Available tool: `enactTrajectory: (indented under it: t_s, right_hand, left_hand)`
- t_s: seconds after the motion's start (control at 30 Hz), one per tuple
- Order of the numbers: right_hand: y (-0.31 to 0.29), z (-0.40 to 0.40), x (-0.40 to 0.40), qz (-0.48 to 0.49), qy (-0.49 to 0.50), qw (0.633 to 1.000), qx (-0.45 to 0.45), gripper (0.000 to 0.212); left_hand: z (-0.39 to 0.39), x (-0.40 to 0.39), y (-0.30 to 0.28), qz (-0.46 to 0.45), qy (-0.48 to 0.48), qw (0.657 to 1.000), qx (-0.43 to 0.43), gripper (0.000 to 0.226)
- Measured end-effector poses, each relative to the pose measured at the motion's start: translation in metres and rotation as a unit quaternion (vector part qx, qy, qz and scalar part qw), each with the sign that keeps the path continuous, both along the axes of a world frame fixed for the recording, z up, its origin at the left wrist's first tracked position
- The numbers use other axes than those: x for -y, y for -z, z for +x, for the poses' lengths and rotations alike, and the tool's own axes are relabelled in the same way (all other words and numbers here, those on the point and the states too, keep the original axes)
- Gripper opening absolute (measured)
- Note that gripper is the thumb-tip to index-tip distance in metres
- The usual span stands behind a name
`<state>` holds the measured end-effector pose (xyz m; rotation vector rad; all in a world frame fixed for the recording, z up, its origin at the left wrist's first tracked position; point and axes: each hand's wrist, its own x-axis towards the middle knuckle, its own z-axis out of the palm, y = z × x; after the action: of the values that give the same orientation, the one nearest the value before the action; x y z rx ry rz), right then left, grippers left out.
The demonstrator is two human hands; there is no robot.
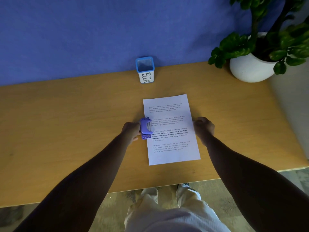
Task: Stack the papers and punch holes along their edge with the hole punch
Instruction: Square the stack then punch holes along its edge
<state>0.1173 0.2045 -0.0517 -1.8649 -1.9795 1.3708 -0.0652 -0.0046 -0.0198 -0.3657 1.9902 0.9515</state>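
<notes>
Two hands: left hand [132, 131] fingers grip hole punch [145, 128]; right hand [203, 125] fingers curled at papers [170, 129] edge.

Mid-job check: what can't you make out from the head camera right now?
- Sheet count in the papers: stack edge too thin.
- Any punched holes: hole punch covers that edge.
- Left hand fingers: hidden behind the punch.
- Bin contents: interior too dark.

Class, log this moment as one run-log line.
left hand: holds hole punch on papers' left edge | right hand: curled at right edge | bin: behind
</notes>
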Motion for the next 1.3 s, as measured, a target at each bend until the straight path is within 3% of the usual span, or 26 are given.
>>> enactTrajectory:
  t_s: [0.37,0.53,0.63,1.1,1.3]
  right_hand:
    - [0.002,-0.005,0.014,0.081,-0.079,0.993,0.046,0.031]
    - [0.0,-0.005,0.029,0.208,-0.177,0.958,0.087,0.038]
    - [0.002,-0.007,0.037,0.234,-0.237,0.938,0.098,0.047]
    - [0.008,-0.017,0.042,0.214,-0.206,0.95,0.1,0.049]
    - [0.01,-0.016,0.05,0.296,-0.272,0.908,0.114,0.051]
  left_hand:
    - [0.001,0.003,-0.003,0.033,0.018,0.999,0.006,0.038]
    - [0.002,0.005,0.0,0.038,0.029,0.999,-0.008,0.04]
    - [0.002,0.005,0.002,0.037,0.033,0.999,-0.01,0.039]
    - [0.0,0.005,0.011,0.035,0.038,0.999,-0.014,0.027]
    - [-0.001,0.005,0.014,0.033,0.043,0.998,-0.021,0.023]
